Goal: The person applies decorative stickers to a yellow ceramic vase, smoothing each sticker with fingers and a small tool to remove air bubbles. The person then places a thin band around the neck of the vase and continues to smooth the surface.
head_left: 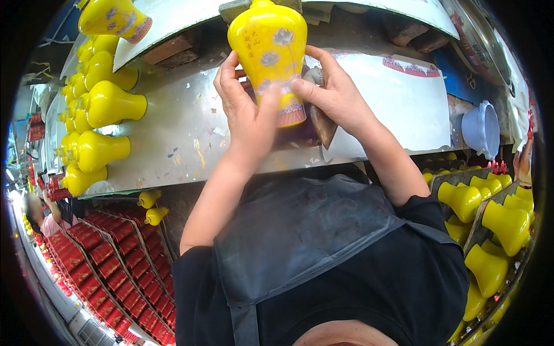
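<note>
A glossy yellow vase-shaped bottle (pixel 265 43) stands near the far middle of the metal worktop, its neck pointing away from me. Grey-purple lotus flowers, a column of small dark characters and a reddish patterned band at the base decorate it. My left hand (pixel 247 112) grips its left side, the thumb blurred across the lower part. On the right side my right hand (pixel 339 95) has its fingers round the bottle, thumb pressed on the lower front. Below and partly behind the bottle is a dark wedge-shaped piece (pixel 323 127), mostly hidden.
Several plain yellow bottles (pixel 115 104) lie along the left of the worktop (pixel 190 124). A decorated bottle (pixel 112 18) is at far left. White sheets (pixel 392 112) and a pale blue bucket (pixel 480 130) are right. Racks hold yellow bottles (pixel 490 268) and red items (pixel 109 265). Another person (pixel 49 222) is far left.
</note>
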A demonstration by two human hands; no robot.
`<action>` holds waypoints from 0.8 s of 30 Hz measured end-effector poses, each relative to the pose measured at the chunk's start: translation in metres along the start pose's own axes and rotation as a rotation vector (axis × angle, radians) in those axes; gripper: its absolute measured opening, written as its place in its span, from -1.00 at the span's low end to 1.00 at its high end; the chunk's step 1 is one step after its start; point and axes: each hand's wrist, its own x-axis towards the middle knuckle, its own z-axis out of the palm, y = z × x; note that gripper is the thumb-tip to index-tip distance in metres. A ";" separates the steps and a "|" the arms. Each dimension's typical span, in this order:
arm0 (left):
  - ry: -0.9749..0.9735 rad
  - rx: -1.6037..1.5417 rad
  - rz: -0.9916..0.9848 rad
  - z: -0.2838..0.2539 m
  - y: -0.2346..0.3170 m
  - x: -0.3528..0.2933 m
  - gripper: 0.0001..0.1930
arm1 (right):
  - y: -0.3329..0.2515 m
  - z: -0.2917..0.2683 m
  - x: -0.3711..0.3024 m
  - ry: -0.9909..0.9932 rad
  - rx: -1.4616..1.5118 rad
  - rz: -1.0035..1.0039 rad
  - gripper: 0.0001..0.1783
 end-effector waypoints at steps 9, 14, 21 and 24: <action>-0.026 -0.113 -0.052 -0.003 0.000 -0.003 -0.26 | -0.002 0.001 0.001 0.004 0.061 0.065 -0.06; 0.003 0.011 0.024 -0.003 -0.004 0.000 -0.21 | -0.007 0.008 0.000 0.056 -0.116 0.036 0.00; 0.015 0.029 0.054 -0.003 -0.009 -0.002 -0.25 | -0.008 0.012 -0.001 0.086 -0.198 0.007 -0.01; 0.006 -0.007 0.024 -0.004 -0.006 -0.002 -0.25 | -0.006 0.012 0.000 0.101 -0.060 0.049 -0.03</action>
